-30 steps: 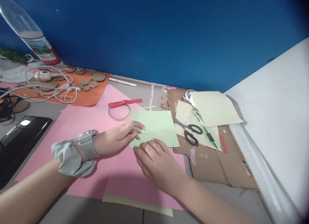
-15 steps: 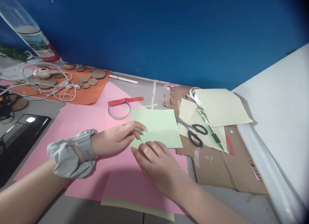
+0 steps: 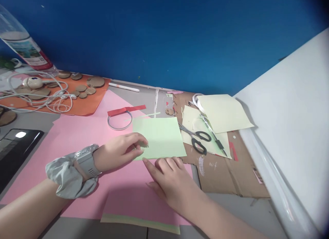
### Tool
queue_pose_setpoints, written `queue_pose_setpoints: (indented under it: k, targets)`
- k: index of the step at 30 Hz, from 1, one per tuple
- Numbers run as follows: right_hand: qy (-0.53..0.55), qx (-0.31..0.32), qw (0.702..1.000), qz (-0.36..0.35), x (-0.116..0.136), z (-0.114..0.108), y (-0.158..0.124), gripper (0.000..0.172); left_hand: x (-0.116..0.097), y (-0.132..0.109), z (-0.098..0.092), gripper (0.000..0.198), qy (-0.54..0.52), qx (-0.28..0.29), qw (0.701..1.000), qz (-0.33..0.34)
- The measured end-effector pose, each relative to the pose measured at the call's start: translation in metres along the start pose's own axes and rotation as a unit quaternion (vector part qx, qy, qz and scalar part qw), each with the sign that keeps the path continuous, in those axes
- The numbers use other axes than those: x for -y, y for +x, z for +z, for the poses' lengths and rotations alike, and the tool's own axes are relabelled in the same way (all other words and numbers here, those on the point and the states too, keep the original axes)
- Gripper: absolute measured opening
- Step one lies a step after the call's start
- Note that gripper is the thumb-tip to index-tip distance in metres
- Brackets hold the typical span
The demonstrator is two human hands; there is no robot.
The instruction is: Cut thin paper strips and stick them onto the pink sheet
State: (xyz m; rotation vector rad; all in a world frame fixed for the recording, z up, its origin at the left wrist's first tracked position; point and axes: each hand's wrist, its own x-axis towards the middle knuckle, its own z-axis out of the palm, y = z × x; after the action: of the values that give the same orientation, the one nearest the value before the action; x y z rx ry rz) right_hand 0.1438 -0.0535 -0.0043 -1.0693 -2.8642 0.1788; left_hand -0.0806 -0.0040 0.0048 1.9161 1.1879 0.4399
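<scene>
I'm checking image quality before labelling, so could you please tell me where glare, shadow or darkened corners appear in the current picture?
Head view: a white glare spot on the glossy black flat object; head view: soft shadow over the lower pink paper sheet; head view: upper-right corner darkened to black.

The counter (image 3: pixel 253 211) directly supports pink paper (image 3: pixel 84 139), orange paper (image 3: pixel 89 103), cardboard (image 3: pixel 221 180), a white stick (image 3: pixel 124 87) and a black device (image 3: pixel 17 151).

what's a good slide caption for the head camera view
Left hand at the left side of a green sheet, right hand at its near edge, black-handled scissors to its right.
</scene>
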Motion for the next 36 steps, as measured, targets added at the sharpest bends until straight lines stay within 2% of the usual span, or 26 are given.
queue_pose_setpoints:
  k: [10, 12, 16, 18, 23, 26, 36]
  targets:
    - [0.000, 0.010, 1.000, 0.029, 0.005, 0.001, 0.007, 0.044, -0.002, -0.001, 0.002, 0.023, 0.028, 0.008, 0.999, 0.032]
    - [-0.009, 0.017, 0.999, 0.028, 0.005, -0.001, 0.007, 0.042, 0.001, 0.000, 0.002, 0.022, 0.052, 0.005, 0.996, 0.068]
    - [-0.023, 0.015, 0.999, 0.023, 0.003, -0.004, 0.007, 0.040, 0.008, 0.001, 0.000, 0.032, 0.152, -0.054, 0.977, 0.139]
    - [-0.026, 0.011, 0.999, 0.020, 0.001, -0.004, 0.007, 0.040, 0.010, 0.001, -0.003, 0.039, 0.181, -0.062, 0.972, 0.134]
    - [-0.014, 0.020, 1.000, 0.013, -0.004, -0.006, 0.008, 0.039, 0.010, 0.003, -0.008, 0.047, 0.197, -0.008, 0.975, 0.101]
    - [-0.013, 0.026, 0.999, 0.012, -0.006, -0.007, 0.010, 0.038, 0.008, 0.005, -0.010, 0.050, 0.194, 0.005, 0.976, 0.097]
    - [-0.040, 0.021, 0.998, 0.042, 0.000, -0.003, 0.009, 0.046, 0.003, 0.004, -0.013, 0.050, 0.201, 0.032, 0.976, 0.081]
